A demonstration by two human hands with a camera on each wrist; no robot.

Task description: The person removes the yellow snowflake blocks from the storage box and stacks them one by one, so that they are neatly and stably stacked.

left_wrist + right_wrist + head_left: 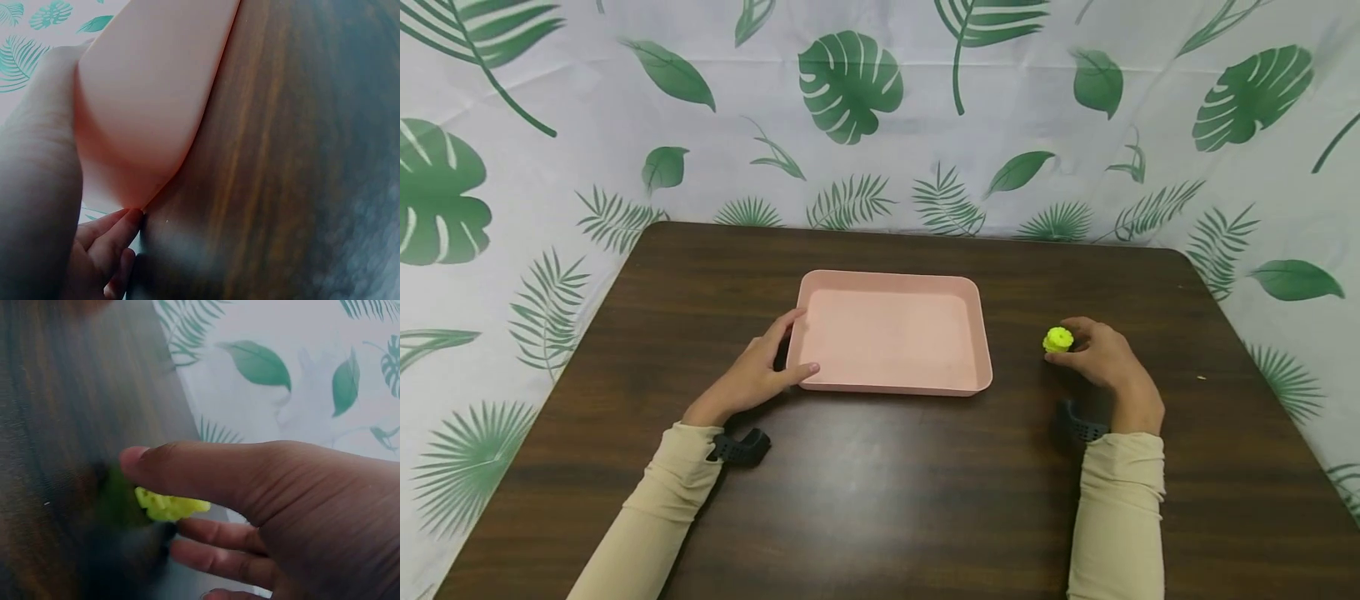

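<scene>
A shallow pink rectangular tray (891,337) lies on the brown table. My left hand (756,371) grips its left end, the thumb over the near left corner and the fingers at the side. In the left wrist view, fingertips (128,219) press at the bottom edge of the tray (150,75). Off to the tray's right, my right hand (1101,354) pinches a small bright yellow piece with a bumpy, flower-like outline (1057,340). The right wrist view shows this yellow piece (172,505) between thumb and fingers, partly hidden by the thumb.
The dark wooden table (887,500) has rounded far corners. Behind it hangs a white cloth (925,108) printed with green leaves. Each wrist wears a black strap mount, the left mount (741,447) close above the tabletop.
</scene>
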